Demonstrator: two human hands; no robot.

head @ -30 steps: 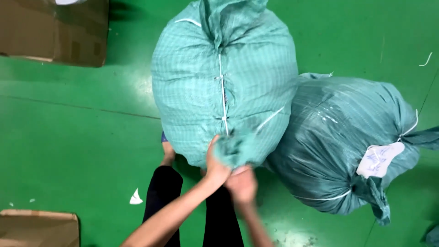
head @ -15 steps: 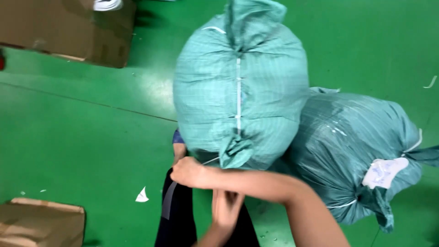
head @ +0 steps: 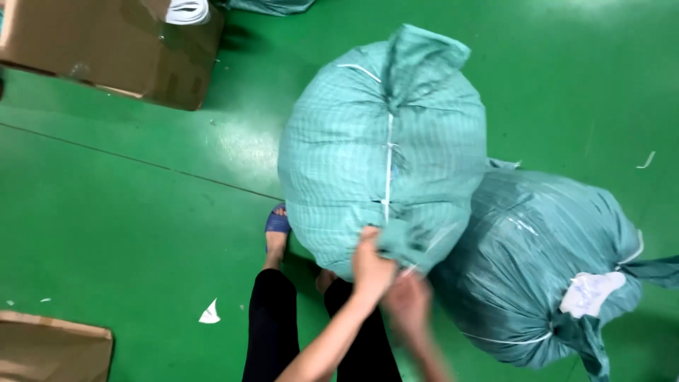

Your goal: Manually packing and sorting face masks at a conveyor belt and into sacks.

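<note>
The arms have uncrossed. Now the left hand grips the green sack at its bottom; the right hand is blurred, so its grip is unclear.

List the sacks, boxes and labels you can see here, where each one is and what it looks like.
Light green woven sack: centre, bulging, white stitched seam; left hand grips its lower corner, right hand blurred just below.
Darker green sack: right, lying on the floor, tied.
White label: on the darker sack, crumpled.
Cardboard box: top left, brown.
Second cardboard box: bottom left, brown.
</note>
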